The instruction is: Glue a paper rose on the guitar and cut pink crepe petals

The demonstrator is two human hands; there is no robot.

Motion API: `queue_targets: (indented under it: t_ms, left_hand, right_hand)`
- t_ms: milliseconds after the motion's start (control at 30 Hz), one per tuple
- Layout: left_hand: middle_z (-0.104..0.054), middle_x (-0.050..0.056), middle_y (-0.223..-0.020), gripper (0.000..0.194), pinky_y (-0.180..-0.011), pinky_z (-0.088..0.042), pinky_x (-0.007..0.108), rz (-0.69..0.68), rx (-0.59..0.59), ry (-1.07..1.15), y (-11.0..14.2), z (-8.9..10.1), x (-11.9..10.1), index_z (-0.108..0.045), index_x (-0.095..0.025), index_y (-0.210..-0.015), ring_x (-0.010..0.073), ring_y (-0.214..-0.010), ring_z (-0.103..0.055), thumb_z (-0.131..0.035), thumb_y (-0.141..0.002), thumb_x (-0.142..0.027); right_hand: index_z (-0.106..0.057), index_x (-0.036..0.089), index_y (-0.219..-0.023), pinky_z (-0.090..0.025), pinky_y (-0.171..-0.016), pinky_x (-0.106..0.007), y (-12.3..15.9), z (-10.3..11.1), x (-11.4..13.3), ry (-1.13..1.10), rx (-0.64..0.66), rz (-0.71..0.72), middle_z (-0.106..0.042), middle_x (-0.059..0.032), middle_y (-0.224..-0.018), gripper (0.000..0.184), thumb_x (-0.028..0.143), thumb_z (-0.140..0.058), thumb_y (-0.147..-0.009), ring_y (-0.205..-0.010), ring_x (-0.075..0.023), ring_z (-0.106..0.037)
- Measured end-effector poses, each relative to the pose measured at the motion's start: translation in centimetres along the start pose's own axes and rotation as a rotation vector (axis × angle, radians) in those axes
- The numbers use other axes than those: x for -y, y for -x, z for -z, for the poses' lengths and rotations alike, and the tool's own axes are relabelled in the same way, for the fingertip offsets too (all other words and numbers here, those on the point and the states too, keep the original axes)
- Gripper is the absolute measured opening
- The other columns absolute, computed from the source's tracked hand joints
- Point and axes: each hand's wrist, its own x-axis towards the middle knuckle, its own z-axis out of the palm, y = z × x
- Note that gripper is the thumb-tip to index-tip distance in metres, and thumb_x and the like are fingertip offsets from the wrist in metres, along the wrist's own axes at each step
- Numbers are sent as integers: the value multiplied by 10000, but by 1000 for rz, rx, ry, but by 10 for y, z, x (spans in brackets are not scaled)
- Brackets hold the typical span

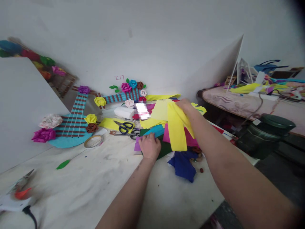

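Note:
My right hand (185,107) is closed on a yellow crepe paper strip (176,130), which hangs in folds over the pile of coloured paper. My left hand (150,145) lies on the near side of that pile, its slightly bent fingers resting on turquoise paper (156,130). A purple piece (137,144) shows just left of those fingers, and dark green paper (165,150) lies beneath the hand. Pink paper (190,139) sits behind the yellow strip. Crumpled dark blue paper (183,167) lies nearer me.
Scissors (124,128) and a tape roll (93,141) lie left of the pile. Flower-trimmed turquoise paper guitars (71,128) stand against the wall. A glue gun (16,202) and pliers (25,179) are at the near left. A dark green bin (268,133) stands right of the table.

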Motion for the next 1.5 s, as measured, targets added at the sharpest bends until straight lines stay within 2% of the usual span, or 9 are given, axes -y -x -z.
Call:
queue_targets:
  t_ms: [100,200,333,433,533,733,933,1167,1500]
  left_hand:
    - [-642,105,-1112,400,-931,-301,445,-91,-2,18,1,-5,0,-587,-148,-1145,290,-1110,-489,-480,-772,-248]
    - [-594,87,-1209,409,-983,-264,443,-183,28,30,3,-11,-1,-573,-162,-1171,282,-1167,-450,-480,-783,-250]
    - [-621,82,-1166,358,-997,-259,447,-192,76,24,3,-16,-1,-608,-174,-1117,276,-1126,-486,-478,-797,-268]
    - [-625,82,-1159,347,-998,-267,449,-189,70,34,4,-15,-1,-614,-173,-1104,277,-1123,-492,-479,-798,-265]
    - [-632,86,-1147,339,-1001,-284,449,-165,36,88,3,-13,-2,-616,-172,-1097,272,-1111,-509,-480,-797,-248]
    - [-637,82,-1126,315,-960,-389,389,67,-77,453,-9,-9,9,-605,-190,-1086,223,-1067,-563,-449,-819,-249]
    - [-658,90,-1030,302,-873,-457,336,385,-224,819,-28,-6,36,-579,-165,-1068,195,-960,-609,-481,-809,-285]
    - [-625,120,-1093,275,-894,-450,320,437,-374,934,-33,-16,59,-523,-146,-1064,178,-1016,-591,-465,-817,-252]
    - [-625,120,-1106,263,-868,-477,304,518,-350,1012,-31,-25,64,-481,-163,-1087,158,-998,-606,-449,-836,-233]
  right_hand:
    - [-569,64,-1017,-456,-732,-408,23,-21,-18,189,55,-142,-618,-201,-918,329,174,-587,-707,-904,-308,-586]
    - [-448,111,-1214,-391,-875,-433,43,-32,-21,300,-10,-83,-494,-208,-1230,496,214,-559,-742,-1134,-326,-461]
    - [-522,143,-1148,-328,-924,-438,52,-42,-7,577,183,276,-536,-161,-1204,506,502,-472,-795,-1131,-315,-451]
    - [-534,137,-1138,-328,-900,-451,54,-48,3,690,384,286,-559,-170,-1165,627,615,-480,-735,-1097,-326,-474]
    - [-533,129,-1146,-333,-881,-454,57,-52,9,741,426,263,-547,-179,-1172,608,552,-536,-708,-1094,-337,-476]
    - [-501,143,-1202,-273,-945,-491,60,-57,32,702,418,362,-533,-178,-1219,588,491,-533,-728,-1138,-345,-462]
    - [-361,148,-1314,-365,-898,-393,72,-84,67,513,426,394,-534,-182,-1245,789,581,-564,-686,-1119,-326,-504]
    - [-256,118,-1356,-343,-917,-401,81,-132,96,434,337,294,-533,-211,-1216,947,616,-606,-631,-1134,-326,-486]
    - [-140,74,-1414,-280,-955,-418,73,-167,116,500,303,182,-485,-245,-1245,1041,526,-649,-626,-1185,-340,-416]
